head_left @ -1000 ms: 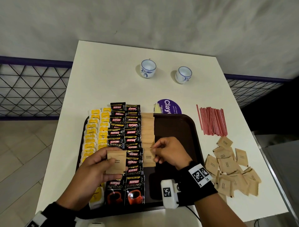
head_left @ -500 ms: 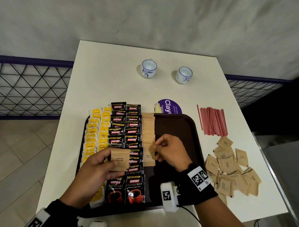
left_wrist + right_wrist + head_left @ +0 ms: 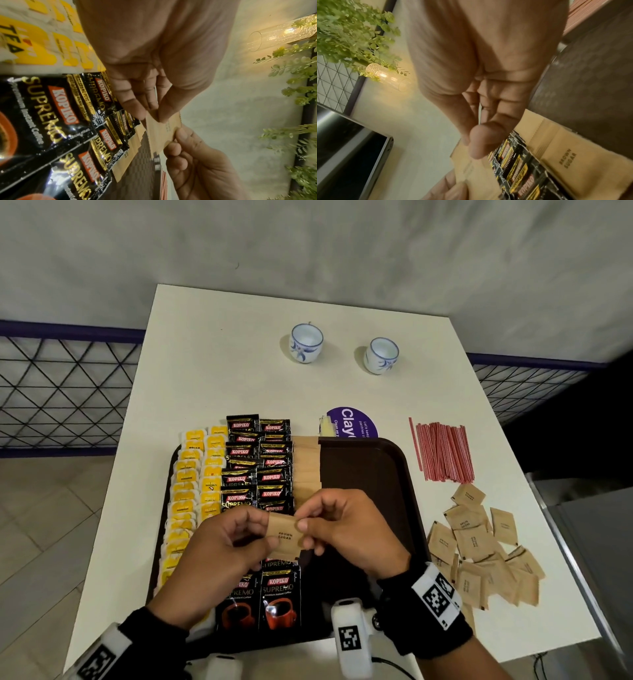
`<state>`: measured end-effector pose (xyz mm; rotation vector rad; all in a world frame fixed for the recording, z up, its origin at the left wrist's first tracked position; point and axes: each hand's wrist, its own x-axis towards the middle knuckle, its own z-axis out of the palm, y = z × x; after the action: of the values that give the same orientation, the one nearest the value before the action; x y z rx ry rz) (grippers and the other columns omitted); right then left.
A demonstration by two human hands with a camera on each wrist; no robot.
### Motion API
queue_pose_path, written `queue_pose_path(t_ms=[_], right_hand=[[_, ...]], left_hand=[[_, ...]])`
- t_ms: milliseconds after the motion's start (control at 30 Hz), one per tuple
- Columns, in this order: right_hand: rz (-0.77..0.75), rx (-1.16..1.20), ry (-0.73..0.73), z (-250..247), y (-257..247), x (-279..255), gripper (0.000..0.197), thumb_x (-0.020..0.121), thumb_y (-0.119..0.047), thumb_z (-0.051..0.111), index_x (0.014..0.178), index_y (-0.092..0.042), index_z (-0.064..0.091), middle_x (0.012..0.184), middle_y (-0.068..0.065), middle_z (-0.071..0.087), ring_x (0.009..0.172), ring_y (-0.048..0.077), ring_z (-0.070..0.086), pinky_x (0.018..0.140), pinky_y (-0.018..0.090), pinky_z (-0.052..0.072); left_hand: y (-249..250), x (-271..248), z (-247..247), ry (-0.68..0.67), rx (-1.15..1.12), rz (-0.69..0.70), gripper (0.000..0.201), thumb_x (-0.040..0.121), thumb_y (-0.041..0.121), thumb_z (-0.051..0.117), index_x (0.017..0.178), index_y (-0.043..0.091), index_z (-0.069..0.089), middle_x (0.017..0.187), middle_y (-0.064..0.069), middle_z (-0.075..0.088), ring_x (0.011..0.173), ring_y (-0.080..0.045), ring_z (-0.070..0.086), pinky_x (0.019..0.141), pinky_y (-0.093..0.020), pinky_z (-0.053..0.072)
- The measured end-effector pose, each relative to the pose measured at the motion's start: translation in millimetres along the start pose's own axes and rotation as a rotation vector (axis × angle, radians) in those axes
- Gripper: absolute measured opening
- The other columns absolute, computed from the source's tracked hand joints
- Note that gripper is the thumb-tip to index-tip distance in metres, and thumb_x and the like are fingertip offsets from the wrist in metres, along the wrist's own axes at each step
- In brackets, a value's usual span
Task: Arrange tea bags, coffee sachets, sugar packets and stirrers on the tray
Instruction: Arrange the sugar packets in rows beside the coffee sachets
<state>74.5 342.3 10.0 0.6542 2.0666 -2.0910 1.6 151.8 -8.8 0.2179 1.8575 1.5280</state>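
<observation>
Over the dark brown tray (image 3: 363, 474) both hands hold one brown sugar packet (image 3: 284, 537). My left hand (image 3: 263, 529) pinches its left edge and my right hand (image 3: 305, 529) pinches its right edge. The left wrist view shows the packet (image 3: 163, 129) between thumb and fingers of both hands. On the tray lie yellow tea bags (image 3: 191, 491) at the left, black coffee sachets (image 3: 257, 470) in the middle, and a column of sugar packets (image 3: 306, 463) beside them. Red stirrers (image 3: 442, 451) and a pile of loose sugar packets (image 3: 479, 549) lie on the table right of the tray.
Two small white-and-blue cups (image 3: 306, 342) (image 3: 381, 355) stand at the back of the white table (image 3: 212, 364). A purple round sticker (image 3: 352, 422) lies behind the tray. A mesh railing (image 3: 61, 392) runs to the left of the table.
My left hand carried the sugar packet to the right. My right hand left the sugar column and took hold of the packet's other edge.
</observation>
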Motion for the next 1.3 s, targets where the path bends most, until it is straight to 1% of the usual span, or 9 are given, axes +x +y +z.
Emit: queue_pose_path(t_ms=[100,300,433,667,867,1033,1167,1233,1300], right_hand=[[0.036,0.006,0.07,-14.1,2.7,1.1,0.005,0.088,0.009,0.066,0.087,0.004,0.068,0.068,0.013,0.062,0.054,0.017,0.063,0.048,0.022,0.049],[0.196,-0.152,0.144,-40.9,19.7,6.2,0.006,0.089,0.008,0.064,0.093,0.012,0.067,0.066,0.017,0.064,0.052,0.016,0.062,0.047,0.023,0.05],[0.237,-0.213,0.131,-34.9,33.1,9.8,0.004,0.089,0.007,0.064,0.087,0.006,0.067,0.063,0.016,0.063,0.05,0.017,0.06,0.045,0.022,0.049],[0.244,-0.23,0.125,-24.9,40.8,18.6,0.017,0.087,0.006,0.065,0.077,-0.008,0.066,0.059,0.008,0.064,0.049,0.016,0.062,0.045,0.023,0.049],[0.224,-0.226,0.16,-23.5,44.7,18.9,0.01,0.086,0.004,0.066,0.083,-0.005,0.064,0.06,0.01,0.066,0.054,0.022,0.064,0.048,0.027,0.052],[0.183,-0.255,0.251,-36.1,42.7,12.3,0.01,0.086,-0.004,0.073,0.089,-0.009,0.065,0.07,0.006,0.067,0.056,0.018,0.067,0.048,0.027,0.051],[0.139,-0.314,0.405,-76.3,30.2,-9.5,0.01,0.085,-0.01,0.075,0.092,-0.013,0.068,0.081,0.008,0.071,0.06,0.013,0.068,0.048,0.024,0.049],[0.111,-0.342,0.519,-108.1,24.4,-27.9,0.011,0.084,-0.011,0.076,0.092,-0.015,0.07,0.083,0.006,0.072,0.064,0.012,0.068,0.05,0.022,0.048],[0.119,-0.364,0.624,-141.9,22.4,-49.8,0.013,0.082,-0.013,0.078,0.092,-0.018,0.071,0.084,0.001,0.072,0.071,0.013,0.069,0.056,0.021,0.048]], left_hand=[[1.7,-3.4,-0.8,-0.016,0.014,-0.012,0.018,0.087,0.0,0.072,0.094,0.016,0.075,0.089,-0.005,0.077,0.076,-0.021,0.074,0.055,-0.023,0.054],[-3.3,-11.8,-19.9,0.016,0.067,-0.019,0.028,0.089,0.004,0.07,0.082,0.03,0.076,0.082,-0.006,0.075,0.068,-0.02,0.071,0.053,-0.024,0.051],[-7.5,-19.1,-23.0,0.023,0.079,-0.049,0.03,0.089,0.002,0.071,0.078,0.029,0.076,0.081,-0.006,0.075,0.062,-0.017,0.069,0.05,-0.021,0.05],[-12.2,-21.8,-21.6,0.024,0.068,-0.063,0.014,0.087,-0.003,0.07,0.087,0.009,0.076,0.079,-0.008,0.075,0.058,-0.015,0.068,0.049,-0.015,0.048],[-12.7,-19.5,-18.8,0.012,0.086,-0.06,0.028,0.087,-0.003,0.071,0.077,0.023,0.077,0.08,-0.008,0.075,0.06,-0.02,0.069,0.048,-0.018,0.048],[-8.5,-20.4,-11.9,-0.013,0.137,-0.057,0.033,0.088,0.002,0.071,0.078,0.033,0.076,0.083,-0.005,0.075,0.063,-0.019,0.07,0.047,-0.025,0.046],[0.4,-18.9,1.7,-0.048,0.188,-0.016,0.033,0.087,0.001,0.072,0.077,0.032,0.076,0.076,-0.007,0.074,0.057,-0.012,0.067,0.047,-0.018,0.047],[7.3,-18.7,14.1,-0.084,0.221,0.012,0.032,0.087,0.001,0.073,0.076,0.031,0.076,0.077,-0.006,0.074,0.059,-0.007,0.068,0.051,-0.014,0.049],[13.2,-17.6,29.4,-0.122,0.304,0.05,0.029,0.086,0.007,0.075,0.079,0.035,0.075,0.084,0.0,0.076,0.071,-0.005,0.071,0.064,-0.019,0.056]])
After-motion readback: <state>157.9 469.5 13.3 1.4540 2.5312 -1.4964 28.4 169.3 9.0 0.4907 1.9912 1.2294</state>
